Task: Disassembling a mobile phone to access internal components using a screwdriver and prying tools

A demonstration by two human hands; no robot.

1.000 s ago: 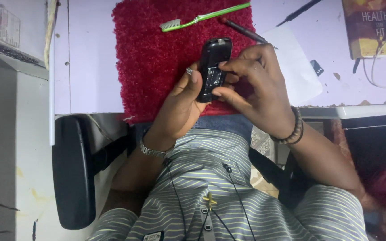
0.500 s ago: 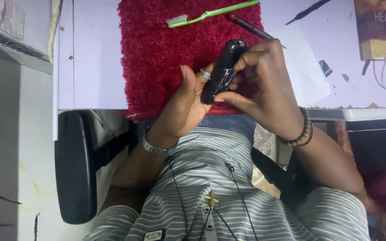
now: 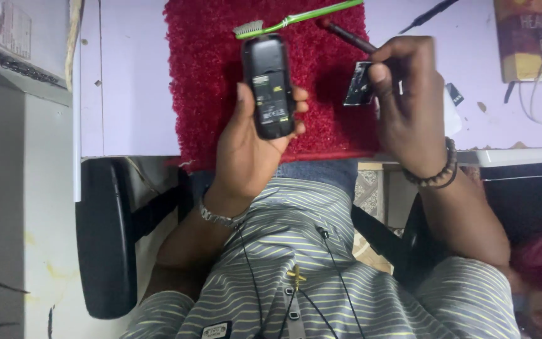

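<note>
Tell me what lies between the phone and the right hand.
In the head view, only bare red mat separates the phone from the right hand.

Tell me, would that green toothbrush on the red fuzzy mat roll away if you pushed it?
Probably not far. The green toothbrush lies on the shaggy red mat, whose pile would likely grip it, and its bristle head should stop a full roll. It looks thin and plastic, so probably light and slightly bendy.
</note>
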